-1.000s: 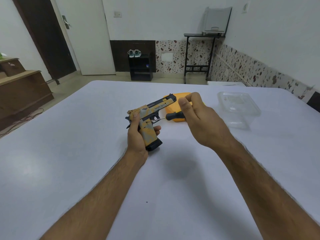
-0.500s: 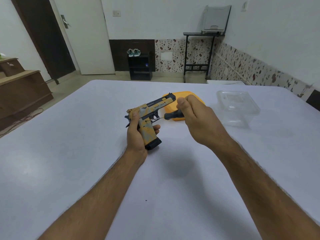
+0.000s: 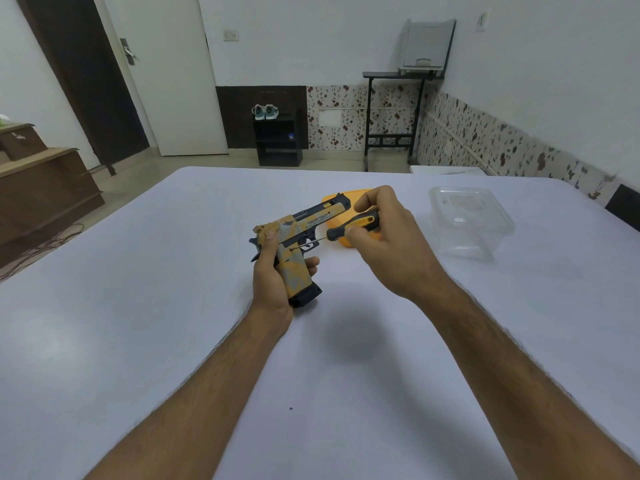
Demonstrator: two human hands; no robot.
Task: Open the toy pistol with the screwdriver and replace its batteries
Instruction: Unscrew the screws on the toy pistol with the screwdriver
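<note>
Since before, right hand [image 3: 388,244] regripped screwdriver [image 3: 349,227]; left hand [image 3: 273,275] grips pistol [image 3: 298,244] over table [image 3: 138,306].

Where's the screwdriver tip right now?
Head view, centre: the screwdriver, held by the right hand, has its tip against the toy pistol grip, above the left hand.

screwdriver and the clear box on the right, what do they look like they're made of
Screwdriver: thin shaft with a bright glint, likely bare metal; the black and yellow handle looks like matte moulded plastic or rubber.
Clear box: see-through walls with glossy highlights and a moulded rim, probably thin plastic rather than glass, though that stays open.
</note>
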